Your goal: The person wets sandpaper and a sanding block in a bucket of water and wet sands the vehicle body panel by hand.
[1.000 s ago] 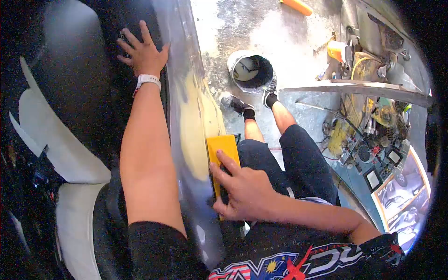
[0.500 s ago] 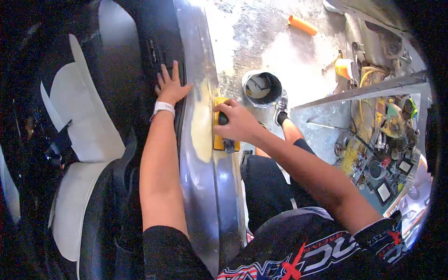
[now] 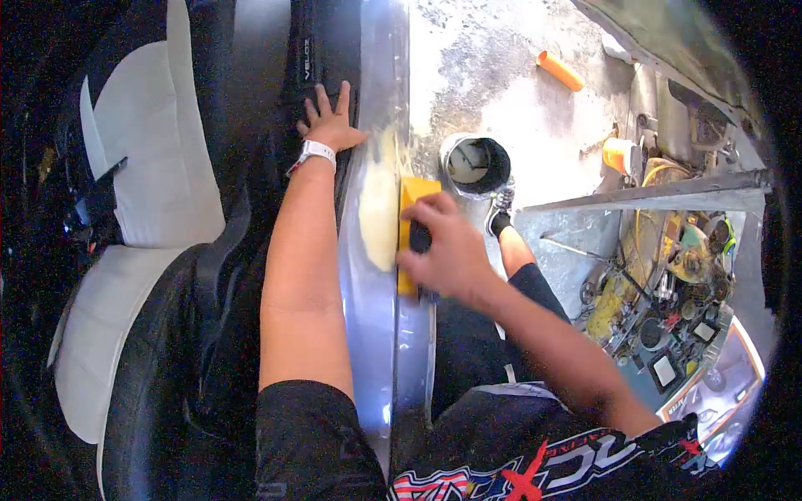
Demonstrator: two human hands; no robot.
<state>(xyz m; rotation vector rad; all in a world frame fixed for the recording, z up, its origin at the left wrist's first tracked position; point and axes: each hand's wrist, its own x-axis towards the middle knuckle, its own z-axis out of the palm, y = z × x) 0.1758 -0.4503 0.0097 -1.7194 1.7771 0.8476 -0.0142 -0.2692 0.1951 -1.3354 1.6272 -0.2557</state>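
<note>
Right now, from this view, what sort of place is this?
Probably a car body repair workshop: a metal car sill with a cream, filler-like patch, a yellow block in the right hand, and a jumble of parts off to the side.

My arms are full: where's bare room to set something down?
On the floor, between the car sill, bucket and orange tube. Crowded: around the yellow block and right hand, and among the parts beside the long bar.

The metal sill (image 3: 372, 326) looks glossy (its pale patch (image 3: 379, 219) matt).
</note>
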